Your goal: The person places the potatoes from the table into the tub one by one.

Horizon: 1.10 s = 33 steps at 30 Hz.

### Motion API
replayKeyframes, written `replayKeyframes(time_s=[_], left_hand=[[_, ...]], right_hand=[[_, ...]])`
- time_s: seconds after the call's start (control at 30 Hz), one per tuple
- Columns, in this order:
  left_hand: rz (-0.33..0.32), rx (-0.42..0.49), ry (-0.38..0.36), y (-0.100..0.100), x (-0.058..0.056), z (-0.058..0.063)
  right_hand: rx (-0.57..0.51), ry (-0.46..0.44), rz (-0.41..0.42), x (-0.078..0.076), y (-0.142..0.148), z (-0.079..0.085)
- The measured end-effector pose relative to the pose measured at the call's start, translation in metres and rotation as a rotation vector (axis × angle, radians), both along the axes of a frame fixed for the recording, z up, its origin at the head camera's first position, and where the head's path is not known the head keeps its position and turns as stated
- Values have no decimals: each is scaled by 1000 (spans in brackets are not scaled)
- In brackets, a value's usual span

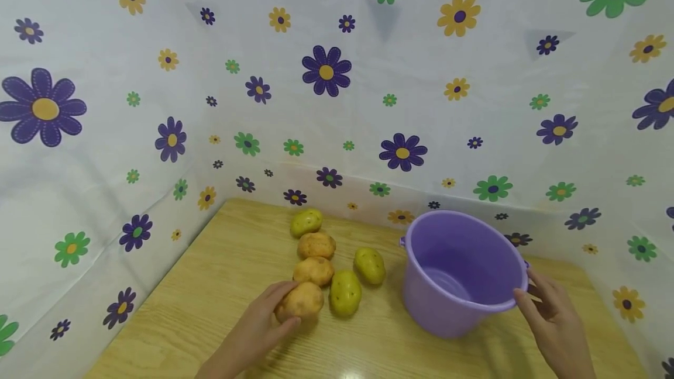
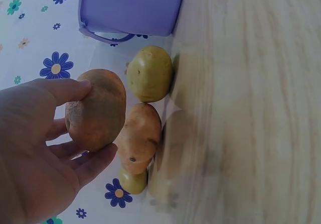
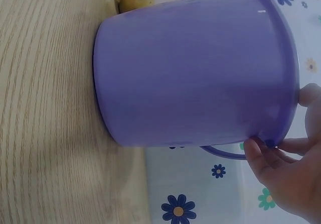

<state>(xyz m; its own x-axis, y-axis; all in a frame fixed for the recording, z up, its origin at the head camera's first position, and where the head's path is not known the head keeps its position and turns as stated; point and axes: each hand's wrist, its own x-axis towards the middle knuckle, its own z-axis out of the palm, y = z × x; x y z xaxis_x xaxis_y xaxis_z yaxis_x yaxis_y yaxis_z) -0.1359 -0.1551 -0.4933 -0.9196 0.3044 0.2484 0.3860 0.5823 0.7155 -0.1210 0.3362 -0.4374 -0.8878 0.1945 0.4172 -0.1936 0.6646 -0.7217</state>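
Note:
My left hand (image 1: pixel 258 323) holds a brown potato (image 1: pixel 301 303) between thumb and fingers. In the left wrist view this potato (image 2: pixel 98 111) appears raised off the table. Just beyond it lie two more brown potatoes (image 1: pixel 314 272) in a line, with a yellow-green potato (image 1: pixel 306 223) at the far end. Two other yellow-green potatoes (image 1: pixel 346 293) rest to their right. A purple bucket (image 1: pixel 437 309) stands at the right, and its inside looks bare. My right hand (image 1: pixel 558 320) grips the bucket's rim on its right side, thumb and fingers around the edge.
The light wooden table (image 1: pixel 210 285) carries the potatoes and bucket. A white sheet (image 1: pixel 295 110) printed with flowers rises behind it and along both sides. The bucket's handle (image 3: pixel 223 152) hangs down at the back, near that sheet.

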Motion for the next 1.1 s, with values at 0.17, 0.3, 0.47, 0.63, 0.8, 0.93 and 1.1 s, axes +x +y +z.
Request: replayKeyframes(time_s=[0.17,0.3,0.47,0.63,0.8,0.93,1.1], left_hand=[[1,59,-6,4,-1,11],[-13,81,22,8,-3,23],[-21,100,32,12,-3,40],[-46,123,60,18,-5,53],[-71,120,87,25,-9,69],[-100,104,131,32,-15,83],[-135,106,147,42,-21,97]], right_hand=[[-4,4,4,1,1,1],[-7,32,13,2,1,2],[-8,70,32,2,0,2],[-10,88,45,1,1,2],[-5,85,54,1,2,3],[-3,90,63,2,2,3],[-2,105,68,3,1,4]])
